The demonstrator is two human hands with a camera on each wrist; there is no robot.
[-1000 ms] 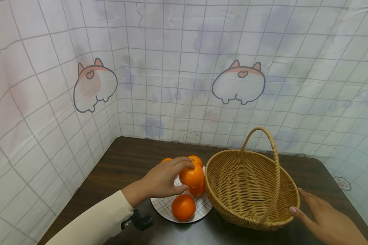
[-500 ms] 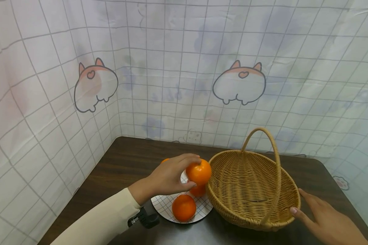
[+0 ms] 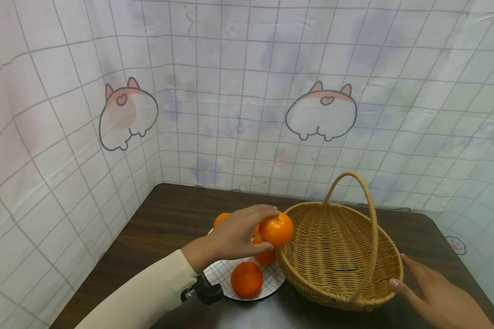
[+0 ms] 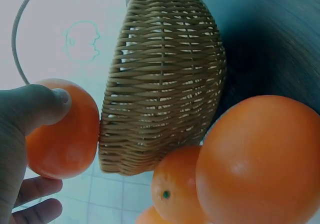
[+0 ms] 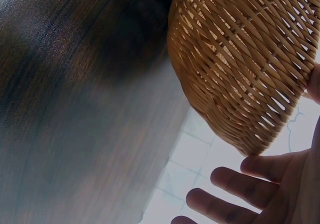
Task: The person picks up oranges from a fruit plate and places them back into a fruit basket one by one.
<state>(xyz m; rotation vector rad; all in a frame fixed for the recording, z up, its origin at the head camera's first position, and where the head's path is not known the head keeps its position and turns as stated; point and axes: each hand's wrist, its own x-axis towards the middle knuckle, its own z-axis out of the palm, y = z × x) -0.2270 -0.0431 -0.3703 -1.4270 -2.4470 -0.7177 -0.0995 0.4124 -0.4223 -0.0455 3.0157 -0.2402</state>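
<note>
The left hand (image 3: 235, 234) clasps an orange fruit (image 3: 277, 230) above the plate (image 3: 273, 279), beside the left rim of the wicker basket (image 3: 327, 249). The right hand (image 3: 440, 294) pinches the right rim, thumb inside.

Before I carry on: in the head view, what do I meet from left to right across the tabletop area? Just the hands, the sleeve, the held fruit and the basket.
Cream sleeve, left hand, held orange fruit, wicker basket, right hand.
</note>
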